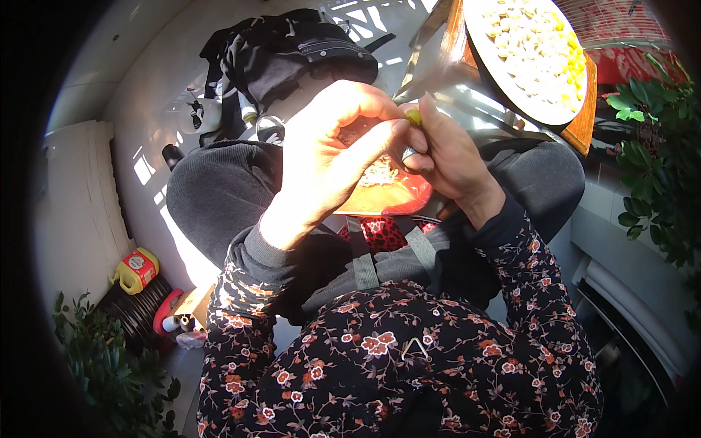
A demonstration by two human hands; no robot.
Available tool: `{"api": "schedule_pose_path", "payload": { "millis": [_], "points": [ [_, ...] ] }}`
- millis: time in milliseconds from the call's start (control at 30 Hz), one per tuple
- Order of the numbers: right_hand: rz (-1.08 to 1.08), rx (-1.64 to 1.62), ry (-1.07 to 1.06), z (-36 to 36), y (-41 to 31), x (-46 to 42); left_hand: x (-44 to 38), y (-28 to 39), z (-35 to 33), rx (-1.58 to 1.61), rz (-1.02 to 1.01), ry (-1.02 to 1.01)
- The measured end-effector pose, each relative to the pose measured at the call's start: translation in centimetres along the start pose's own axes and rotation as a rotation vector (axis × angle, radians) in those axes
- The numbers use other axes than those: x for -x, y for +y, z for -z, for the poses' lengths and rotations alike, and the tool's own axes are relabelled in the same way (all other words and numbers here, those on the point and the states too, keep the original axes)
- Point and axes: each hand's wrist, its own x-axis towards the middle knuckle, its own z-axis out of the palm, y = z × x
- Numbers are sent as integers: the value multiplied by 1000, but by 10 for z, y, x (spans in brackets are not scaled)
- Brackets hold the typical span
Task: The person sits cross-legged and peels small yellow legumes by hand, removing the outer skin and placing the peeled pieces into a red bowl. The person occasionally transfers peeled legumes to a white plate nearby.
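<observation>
Both hands meet above my lap at a small yellow-green piece (pixel 414 116), perhaps a fruit or a shelled bean. My right hand (pixel 452 156) grips it between the thumb and bent fingers, and a silvery ring-like band (pixel 408 153) sits on one finger. From the other side, the thumb and forefinger of my left hand (pixel 334 148) pinch at its left edge; sunlight washes out much of that hand. Below them, a red and orange container (pixel 378 200) rests on my lap with pale scraps (pixel 379 172) in it, partly hidden by my hands.
At upper right, a round tray (pixel 539 114) of pale and yellow pieces stands on a wooden stool or chair (pixel 580 131). A black bag (pixel 296 55) lies on the floor ahead. Leafy plants (pixel 646 164) flank my right; a yellow jug (pixel 137 270) and cardboard box (pixel 194 306) are at left.
</observation>
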Motion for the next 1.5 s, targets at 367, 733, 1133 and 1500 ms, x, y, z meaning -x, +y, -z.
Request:
{"api": "schedule_pose_path", "payload": {
  "millis": [367, 733, 1133, 1500],
  "points": [
    [177, 117, -20, 14, -1, -3, 6, -1, 6, -530, -84, -260],
    [302, 465, -140, 16, -10, 0, 1, -1, 1, 64, 97, 56],
    [333, 629, -74, 18, -11, 1, -7, 0, 2, -489, -405, 27],
    [283, 589, -87, 13, -16, 4, -4, -9, 1, -272, -284, 7]
  ]
}}
